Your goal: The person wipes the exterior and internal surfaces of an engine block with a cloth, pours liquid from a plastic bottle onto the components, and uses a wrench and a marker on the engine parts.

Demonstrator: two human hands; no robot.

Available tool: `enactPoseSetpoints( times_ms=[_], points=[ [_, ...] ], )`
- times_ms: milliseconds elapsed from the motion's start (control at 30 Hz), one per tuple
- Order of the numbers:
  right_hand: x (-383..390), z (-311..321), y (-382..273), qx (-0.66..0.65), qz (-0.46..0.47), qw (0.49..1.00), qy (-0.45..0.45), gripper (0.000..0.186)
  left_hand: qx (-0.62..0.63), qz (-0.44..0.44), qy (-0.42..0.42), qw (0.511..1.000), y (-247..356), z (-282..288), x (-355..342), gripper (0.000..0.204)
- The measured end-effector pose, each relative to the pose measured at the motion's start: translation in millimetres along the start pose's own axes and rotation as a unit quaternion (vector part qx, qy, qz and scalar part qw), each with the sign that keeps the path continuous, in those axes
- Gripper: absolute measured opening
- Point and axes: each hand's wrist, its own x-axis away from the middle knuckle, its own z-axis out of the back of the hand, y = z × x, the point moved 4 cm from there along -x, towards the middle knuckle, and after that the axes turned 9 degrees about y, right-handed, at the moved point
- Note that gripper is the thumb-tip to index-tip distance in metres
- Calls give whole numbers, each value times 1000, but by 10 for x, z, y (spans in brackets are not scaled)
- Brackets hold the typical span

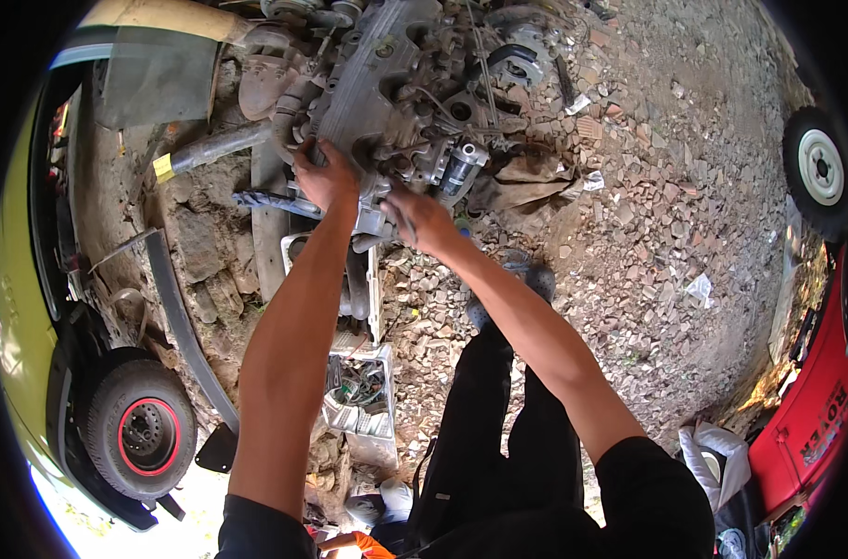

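Observation:
A greasy car engine (363, 88) with a long grey metal cover lies in front of me. My left hand (328, 175) is curled against the near left corner of that cover, thumb and fingers bent in on the metal. Just to the right, my right hand (420, 217) is closed low at the engine's near end. A short dark piece shows beside its fingers, too little of it to name. Right of that hand a dark cylindrical part with a silver end (463, 168) is fixed to the engine. Both fingertips are partly hidden.
Under my arms stand a white crate (375, 307) and a bin of small parts (368, 424). A grey pipe (210, 149) juts left. Brown cloth (526, 177) lies on broken-tile ground. Left is a yellow-green vehicle (19, 345) with a wheel (144, 427); right, a red one (810, 419).

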Motion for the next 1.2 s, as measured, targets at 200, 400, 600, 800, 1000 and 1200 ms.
enactPoseSetpoints(
  times_ms=[200,400,600,800,1000,1200],
  points=[
    [-12,175,-336,138,46,989,-14,26,7,5,-9,1000,-73,9,2,37],
    [-105,42,-526,391,147,903,-98,38,15,3,0,1000,-66,-19,-5,34],
    [-308,33,-364,443,232,846,-184,12,8,21,-4,1000,-78,-12,-4,34],
    [-511,109,-311,321,121,923,-171,13,13,30,-11,999,-29,2,-1,37],
    [-524,198,-86,-32,-280,938,-201,33,18,57,-18,998,-50,-34,12,39],
    [261,153,-146,-46,-197,977,-70,44,7,61,-26,998,-45,-11,23,40]
  ],
)
